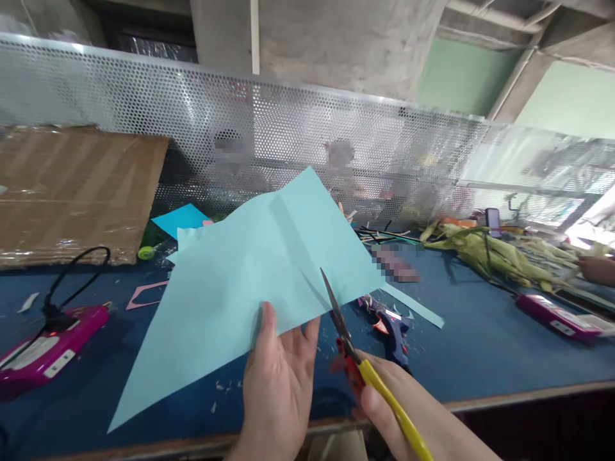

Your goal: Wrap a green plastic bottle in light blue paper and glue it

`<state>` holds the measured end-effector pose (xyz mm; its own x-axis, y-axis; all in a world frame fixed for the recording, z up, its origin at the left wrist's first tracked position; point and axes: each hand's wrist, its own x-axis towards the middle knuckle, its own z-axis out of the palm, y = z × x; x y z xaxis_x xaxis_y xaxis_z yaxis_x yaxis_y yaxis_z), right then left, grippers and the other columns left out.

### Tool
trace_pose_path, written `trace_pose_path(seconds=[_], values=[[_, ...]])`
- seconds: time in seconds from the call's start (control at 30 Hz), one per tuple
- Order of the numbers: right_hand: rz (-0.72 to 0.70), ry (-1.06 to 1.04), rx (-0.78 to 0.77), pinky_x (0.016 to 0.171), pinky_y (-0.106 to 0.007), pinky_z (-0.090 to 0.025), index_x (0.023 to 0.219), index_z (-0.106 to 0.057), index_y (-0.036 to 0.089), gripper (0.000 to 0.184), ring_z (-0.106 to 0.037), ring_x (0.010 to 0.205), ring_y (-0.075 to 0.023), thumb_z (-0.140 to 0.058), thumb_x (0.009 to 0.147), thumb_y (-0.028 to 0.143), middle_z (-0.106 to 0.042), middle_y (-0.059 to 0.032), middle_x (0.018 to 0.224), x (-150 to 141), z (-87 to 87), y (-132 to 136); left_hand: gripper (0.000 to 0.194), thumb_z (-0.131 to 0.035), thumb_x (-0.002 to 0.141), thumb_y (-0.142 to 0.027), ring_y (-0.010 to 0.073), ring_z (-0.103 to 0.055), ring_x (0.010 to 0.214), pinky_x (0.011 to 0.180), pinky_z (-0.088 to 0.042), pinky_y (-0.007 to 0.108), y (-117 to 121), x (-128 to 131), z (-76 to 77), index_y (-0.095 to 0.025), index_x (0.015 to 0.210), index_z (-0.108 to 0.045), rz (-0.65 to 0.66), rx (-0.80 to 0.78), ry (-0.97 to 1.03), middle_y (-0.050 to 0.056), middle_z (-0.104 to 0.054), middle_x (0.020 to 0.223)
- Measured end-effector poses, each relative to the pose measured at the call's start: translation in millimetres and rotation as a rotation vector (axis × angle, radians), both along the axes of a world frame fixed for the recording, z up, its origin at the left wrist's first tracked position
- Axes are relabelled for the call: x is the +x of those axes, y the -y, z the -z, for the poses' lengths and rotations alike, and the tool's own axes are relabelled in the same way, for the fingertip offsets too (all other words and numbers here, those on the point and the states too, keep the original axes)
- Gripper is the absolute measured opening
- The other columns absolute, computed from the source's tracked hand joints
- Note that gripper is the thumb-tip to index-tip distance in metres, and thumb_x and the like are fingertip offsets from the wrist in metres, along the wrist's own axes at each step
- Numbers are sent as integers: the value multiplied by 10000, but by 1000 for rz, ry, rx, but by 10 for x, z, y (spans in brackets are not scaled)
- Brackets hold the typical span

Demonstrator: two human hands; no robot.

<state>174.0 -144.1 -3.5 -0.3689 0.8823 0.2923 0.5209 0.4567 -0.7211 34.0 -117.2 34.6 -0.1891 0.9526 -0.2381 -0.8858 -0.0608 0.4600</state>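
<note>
The left hand [282,381] is pinching the sheet [235,282] above the bench [471,339] while the right is gripping the scissors [369,372], one blade overlapping the near edge — cutting is apparently underway, the next snip calling for steady paper.

Blue tabletop [473,349], perforated metal screen [298,121], concrete [346,45], pale green wall [571,99], bright light [593,214] at right
</note>
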Motion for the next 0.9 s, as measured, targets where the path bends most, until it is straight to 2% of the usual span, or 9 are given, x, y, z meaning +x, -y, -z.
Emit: trace_pose_path(seconds=[0.13,0.23,0.47,0.57,0.67,0.77,0.9], values=[[41,-32,-44,566,-285,-533,1007,-648,240,683,-602,584,-205,-218,876,754,-632,-53,663,2,14,34,375,-446,997,-253,240,-555,1248,970,-543,377,-3,-18,19,-305,1362,-513,0,-2,11,54,-645,1285],[53,-64,-56,582,-287,-536,1040,-652,249,693,-619,624,-213,-248,852,780,-653,-62,729,7,30,47,386,-447,997,-260,245,-549,1255,1002,-518,393,-11,-25,32,-300,1377,-496,7,18,43,59,-652,1275],[51,-60,-47,594,-304,-540,1097,-659,241,698,-607,622,-224,-249,870,758,-614,-54,684,22,38,60,385,-442,997,-267,252,-561,1241,974,-540,407,-21,-15,41,-313,1376,-496,15,40,65,54,-651,1277],[82,-68,-54,604,-300,-542,1096,-657,237,673,-610,643,-220,-266,881,741,-640,-67,767,20,42,71,389,-438,1000,-265,247,-540,1264,1001,-520,399,-21,-11,41,-311,1383,-487,20,51,71,56,-641,1291],[90,-98,-72,594,-278,-528,1021,-657,232,692,-598,667,-207,-238,873,763,-609,-56,763,14,25,65,399,-456,993,-271,254,-522,1281,1014,-510,408,-21,-8,48,-311,1390,-478,22,80,77,59,-630,1306],[50,-128,-124,517,-254,-477,849,-621,224,721,-510,547,-158,-205,836,813,-524,-17,657,2,-11,39,409,-464,989,-260,259,-509,1292,1020,-503,419,-24,-7,63,-318,1394,-471,28,109,80,59,-619,1321],[47,-168,-162,475,-257,-423,688,-513,231,697,-445,487,-138,-200,808,842,-485,-6,612,-26,-11,12,420,-483,980,-255,264,-507,1293,1018,-503,425,-33,-2,78,-317,1396,-471,23,133,93,63,-603,1342]])
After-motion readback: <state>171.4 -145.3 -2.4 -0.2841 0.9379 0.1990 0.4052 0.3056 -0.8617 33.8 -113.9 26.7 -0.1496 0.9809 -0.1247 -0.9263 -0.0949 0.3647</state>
